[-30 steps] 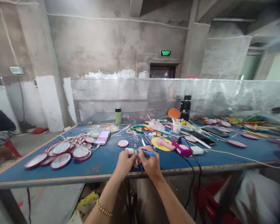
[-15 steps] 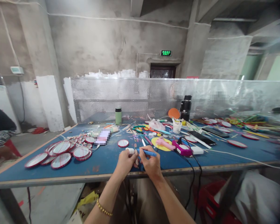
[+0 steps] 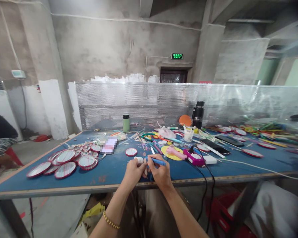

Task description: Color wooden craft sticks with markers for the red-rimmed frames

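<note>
Both my hands meet at the near edge of the blue table [image 3: 109, 172]. My left hand [image 3: 133, 172] is closed round a small white cylinder [image 3: 139, 160], which sticks out above its fingers. My right hand [image 3: 161, 172] is closed on a blue pen-like tool [image 3: 157, 161], whose tip points left toward the white cylinder. A thin stick stands between the two hands. A gold bracelet [image 3: 110, 223] circles my left wrist.
Red-rimmed round discs [image 3: 64, 162] are heaped on the table's left. A purple glue gun [image 3: 193, 158] with a black cord, a yellow disc [image 3: 171, 152], a green flask [image 3: 125, 123] and a black flask [image 3: 198, 114] lie beyond. Another person sits far left [image 3: 1, 138].
</note>
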`<state>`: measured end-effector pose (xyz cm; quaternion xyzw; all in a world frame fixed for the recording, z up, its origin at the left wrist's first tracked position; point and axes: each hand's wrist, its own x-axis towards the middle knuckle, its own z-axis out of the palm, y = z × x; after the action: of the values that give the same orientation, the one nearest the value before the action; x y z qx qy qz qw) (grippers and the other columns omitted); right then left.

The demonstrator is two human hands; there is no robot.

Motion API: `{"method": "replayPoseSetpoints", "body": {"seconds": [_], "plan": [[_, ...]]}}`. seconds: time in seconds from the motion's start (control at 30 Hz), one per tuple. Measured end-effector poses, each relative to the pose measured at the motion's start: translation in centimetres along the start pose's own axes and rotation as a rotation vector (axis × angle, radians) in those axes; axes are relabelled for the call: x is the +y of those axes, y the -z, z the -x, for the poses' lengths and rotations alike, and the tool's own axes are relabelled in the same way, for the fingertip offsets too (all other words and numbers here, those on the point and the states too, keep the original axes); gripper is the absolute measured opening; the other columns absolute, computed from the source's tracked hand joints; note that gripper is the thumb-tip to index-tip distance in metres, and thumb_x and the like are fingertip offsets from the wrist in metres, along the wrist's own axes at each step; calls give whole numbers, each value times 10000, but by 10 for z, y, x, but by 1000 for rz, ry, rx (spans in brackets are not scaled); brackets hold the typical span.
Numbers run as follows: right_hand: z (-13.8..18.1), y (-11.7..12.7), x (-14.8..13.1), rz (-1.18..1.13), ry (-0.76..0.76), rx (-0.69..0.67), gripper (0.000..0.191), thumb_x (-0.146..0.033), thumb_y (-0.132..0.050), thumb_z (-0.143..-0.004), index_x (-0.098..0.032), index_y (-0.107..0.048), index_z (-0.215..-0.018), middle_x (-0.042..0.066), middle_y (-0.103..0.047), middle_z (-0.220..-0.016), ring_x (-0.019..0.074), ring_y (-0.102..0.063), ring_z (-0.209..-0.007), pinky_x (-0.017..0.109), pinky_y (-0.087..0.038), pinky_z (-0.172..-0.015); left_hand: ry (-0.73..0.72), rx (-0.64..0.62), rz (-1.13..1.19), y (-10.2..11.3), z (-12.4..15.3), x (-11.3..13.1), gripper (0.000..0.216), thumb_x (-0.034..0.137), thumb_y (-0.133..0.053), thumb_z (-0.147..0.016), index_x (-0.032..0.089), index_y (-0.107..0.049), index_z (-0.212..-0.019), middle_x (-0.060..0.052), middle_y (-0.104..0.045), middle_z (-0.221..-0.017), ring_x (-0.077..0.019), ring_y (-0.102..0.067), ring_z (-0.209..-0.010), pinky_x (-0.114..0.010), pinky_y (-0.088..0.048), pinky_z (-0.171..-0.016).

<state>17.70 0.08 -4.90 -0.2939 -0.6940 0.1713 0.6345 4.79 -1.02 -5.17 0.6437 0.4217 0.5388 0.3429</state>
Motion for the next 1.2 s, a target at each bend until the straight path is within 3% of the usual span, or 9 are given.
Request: {"method": "replayPoseSetpoints", "body": {"seconds": [0.73, 1.03, 1.2], "plan": [[-1, -2, 1, -36, -37, 10, 206, -337, -580, -903, -178, -685, -827, -1, -620, -652, 106, -549, -450, 225, -493, -487, 11, -1, -6, 0, 1, 4, 327, 427, -553, -801, 177, -549, -591, -6, -599, -523, -129, -577, -453, -223, -454, -479], [0, 0, -2, -30, -42, -4, 191, -328, -586, -887, -180, -659, -790, 3, -632, -659, 112, -569, -464, 226, -503, -483, -3, -16, -10, 1, 0, -2, 296, 353, -535, -813, 182, -545, -571, 0, -609, -517, -127, -584, -450, -217, -453, -485], [3, 0, 0, -57, -45, 66, 154, -311, -591, -883, -186, -647, -813, 4, -632, -677, 111, -567, -471, 226, -499, -474, 12, -4, -8, 1, 1, 1, 301, 379, -546, -819, 177, -560, -595, -3, -617, -524, -129, -584, -447, -216, -453, -480]]}}
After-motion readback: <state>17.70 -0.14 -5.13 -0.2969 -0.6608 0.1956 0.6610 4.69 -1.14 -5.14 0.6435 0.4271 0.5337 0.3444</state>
